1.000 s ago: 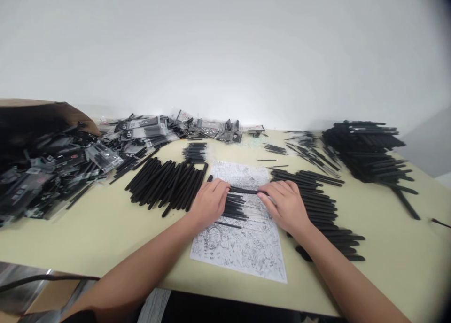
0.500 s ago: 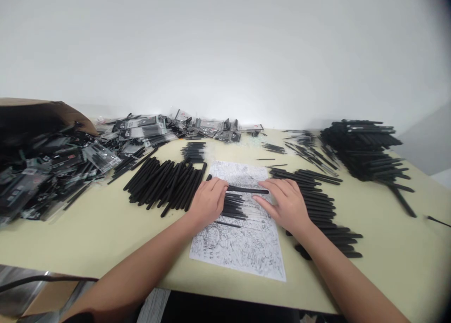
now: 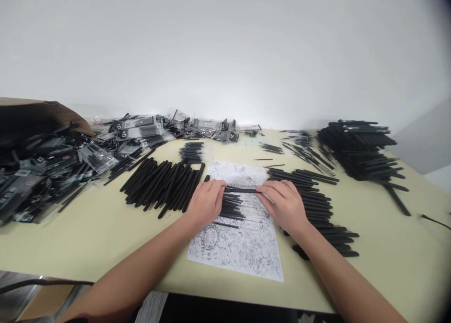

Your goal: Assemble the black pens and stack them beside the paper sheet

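My left hand [image 3: 206,201] is closed around the left part of a slim black stick [image 3: 242,190] with a rounded end. The stick's exact kind is not clear to me. At its other end, my right hand [image 3: 283,203] pinches it between thumb and fingers. It lies level between the hands, above a sheet of paper [image 3: 243,255] covered in dark scribbled print. Several thin black rods [image 3: 230,206] rest on that paper just below the stick. My fingers hide both ends of the stick.
Thick black sticks form a pile on the left [image 3: 164,184] and a row on the right [image 3: 317,203]. Farther left are many clear packets [image 3: 95,156] beside a cardboard box [image 3: 66,114]. A tall black heap [image 3: 359,149] stands at the back right, and a cable [image 3: 435,220] lies at the right.
My right hand has moved left and its thumb and fingers have closed on the stick's right end. The left hand keeps its hold. The whole view has shifted slightly.
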Available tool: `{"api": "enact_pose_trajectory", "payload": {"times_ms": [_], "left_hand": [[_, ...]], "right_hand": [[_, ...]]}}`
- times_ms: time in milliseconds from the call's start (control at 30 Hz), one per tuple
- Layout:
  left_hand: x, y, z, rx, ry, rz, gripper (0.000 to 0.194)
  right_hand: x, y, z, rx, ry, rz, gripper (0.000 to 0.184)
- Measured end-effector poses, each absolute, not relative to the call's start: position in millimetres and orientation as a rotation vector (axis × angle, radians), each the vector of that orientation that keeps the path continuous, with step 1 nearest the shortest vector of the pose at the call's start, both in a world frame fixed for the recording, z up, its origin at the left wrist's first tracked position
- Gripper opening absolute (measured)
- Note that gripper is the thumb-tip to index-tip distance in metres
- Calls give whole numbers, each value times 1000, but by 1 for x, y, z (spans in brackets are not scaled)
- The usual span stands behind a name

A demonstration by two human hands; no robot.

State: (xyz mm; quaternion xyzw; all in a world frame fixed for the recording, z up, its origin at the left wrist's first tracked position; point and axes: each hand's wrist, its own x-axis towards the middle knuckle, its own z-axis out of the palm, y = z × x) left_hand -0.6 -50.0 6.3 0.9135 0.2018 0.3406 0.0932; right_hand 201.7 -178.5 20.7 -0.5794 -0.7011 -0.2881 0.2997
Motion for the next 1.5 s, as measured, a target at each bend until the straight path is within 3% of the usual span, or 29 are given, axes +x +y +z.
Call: {"api": "enact_pose_trajectory", "payload": {"times_ms": [400, 600, 933, 1500], "left_hand": [[-2, -51, 5, 2743, 521, 975, 24], [0, -50, 4, 2728, 514, 1001, 18], [0, -51, 6, 2757, 527, 965, 22], [-2, -47, 9, 2805, 812, 913, 23]], "right_hand": [[204, -180, 19, -1607, -1821, -730, 13], [204, -180, 21, -1668, -1859, -738, 36], [202, -177, 19, -1686, -2029, -643, 18], [211, -181, 18, -1910, -1736, -705, 9]]}}
